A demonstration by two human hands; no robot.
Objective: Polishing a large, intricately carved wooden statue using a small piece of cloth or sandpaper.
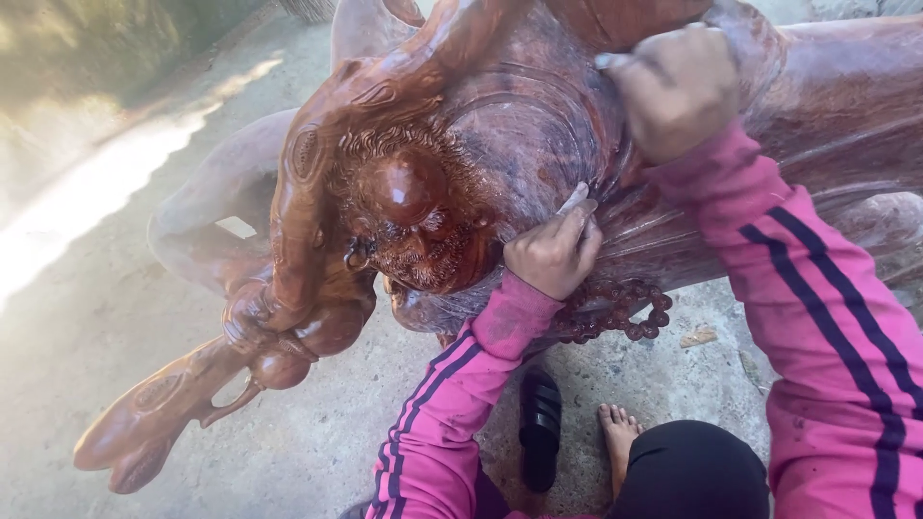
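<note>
A large reddish-brown wooden sculpture (452,163) fills the upper half of the view — a carved figure with a bearded face, a bald crown and curled hair, lying tilted over a concrete floor (87,317). The left hand (556,252) is closed around a small folded piece of sandpaper (575,200), its pale edge pressed into the carved folds just right of the face. The right hand (676,88) sits higher up, fingers curled and gripping a ridge of the carving; the two hands are apart. Both arms wear pink sleeves with dark stripes. A string of carved beads (620,312) hangs under the figure. Below, a bare foot (618,437) rests on the floor beside a black sandal (539,430).
</note>
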